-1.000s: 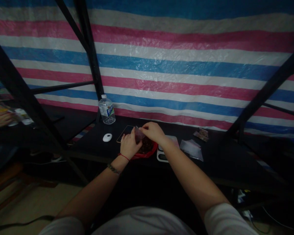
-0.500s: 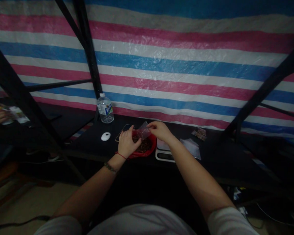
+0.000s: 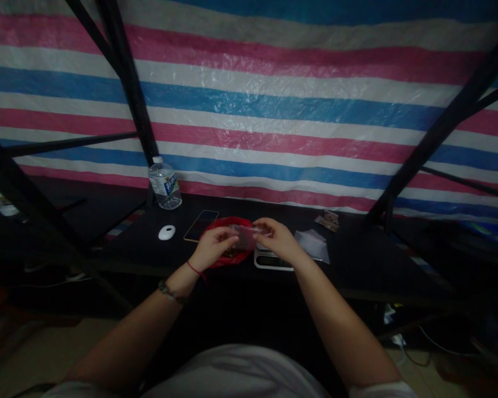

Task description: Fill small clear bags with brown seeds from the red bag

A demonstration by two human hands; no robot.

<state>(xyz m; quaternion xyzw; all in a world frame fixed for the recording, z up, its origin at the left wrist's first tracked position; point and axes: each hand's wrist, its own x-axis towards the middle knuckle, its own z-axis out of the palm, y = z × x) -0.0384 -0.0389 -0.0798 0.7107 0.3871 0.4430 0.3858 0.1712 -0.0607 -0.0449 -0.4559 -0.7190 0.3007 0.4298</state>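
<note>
Head camera view: a person's two bare hands meet over a black tabletop (image 3: 357, 260), a small clear plastic bag (image 3: 245, 236) stretched between them. The left hand (image 3: 211, 246) pinches the bag at its left side, thumb and fingers closed on the film; the right hand (image 3: 279, 239) grips the opposite side between thumb and bent fingers. The bag lies at the fingertips of both hands, its middle spanning the gap, raised above the right part of a red container (image 3: 222, 222). Dark brown pieces (image 3: 231, 253) show inside the container, below the left hand's fingers; whether the bag holds anything is too dim to tell.

Just right of the container, a white scale (image 3: 273, 262) sits partly beneath the right hand. Beyond that hand lie flat clear bags (image 3: 312, 246), and farther back a packet (image 3: 329, 221) with brown contents. On the left, a phone (image 3: 201, 225) rests beside the container, near a white rounded object (image 3: 166, 232) and, behind it, an upright clear bottle (image 3: 166, 185) with a blue and green label. A red cord (image 3: 196, 269) and a beaded bracelet (image 3: 169, 292) circle the left wrist. A striped plastic sheet (image 3: 274, 116) hangs behind.
</note>
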